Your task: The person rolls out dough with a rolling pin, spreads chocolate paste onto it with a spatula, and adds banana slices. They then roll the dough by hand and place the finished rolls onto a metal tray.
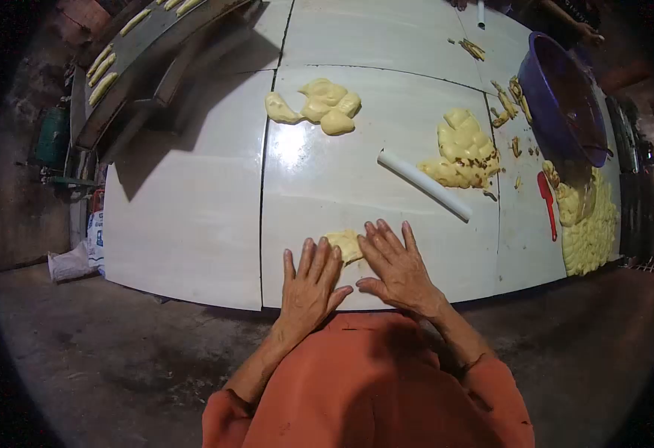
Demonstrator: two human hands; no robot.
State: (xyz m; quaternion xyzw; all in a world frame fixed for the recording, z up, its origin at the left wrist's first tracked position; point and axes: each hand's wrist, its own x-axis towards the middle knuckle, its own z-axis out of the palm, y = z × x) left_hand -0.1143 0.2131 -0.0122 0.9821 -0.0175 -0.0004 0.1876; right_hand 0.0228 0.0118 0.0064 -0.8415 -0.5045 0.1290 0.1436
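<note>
A small flattened piece of yellow dough [344, 245] lies on the white tiled table near its front edge. My left hand [310, 282] rests flat at the dough's left side, fingers stretched forward. On the other side, my right hand [399, 267] lies palm down with its fingers spread, its fingertips at the dough's right edge. Parts of the dough may be hidden under the fingers. Beyond my right hand a white rolling tube [424, 184] lies at a slant, touching neither hand.
Dough lumps [325, 103] sit farther back, and a dough pile with brown filling [463, 149] lies beyond the tube. At right are a purple basin [537, 89], a red spatula [547, 205] and a large dough mass [588, 224]. Trays with dough strips [103, 78] overhang the left.
</note>
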